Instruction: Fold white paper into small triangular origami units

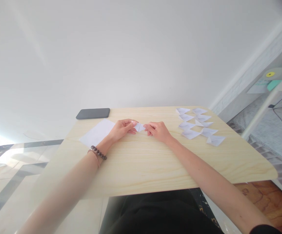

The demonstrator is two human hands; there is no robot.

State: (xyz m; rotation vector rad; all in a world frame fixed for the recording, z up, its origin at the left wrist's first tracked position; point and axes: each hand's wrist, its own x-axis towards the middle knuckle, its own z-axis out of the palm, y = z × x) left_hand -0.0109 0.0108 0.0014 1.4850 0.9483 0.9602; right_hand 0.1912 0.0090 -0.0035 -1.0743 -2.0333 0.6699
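Between my hands, just above the middle of the table, is a small folded piece of white paper (139,126) with a crease across it. My left hand (122,129) pinches its left side between thumb and fingers. On the other side, the fingertips of my right hand (157,130) grip the right corner. A flat stack or sheet of white paper (97,131) lies to the left, partly behind my left hand and wrist. Several folded white paper pieces (190,134) are laid out in two columns to the right of my right hand.
A dark smartphone (93,113) lies at the table's back left corner. The light wooden table (141,172) stands against a white wall (141,58). Past its right edge is a white metal frame (261,112) with a cable hanging behind it.
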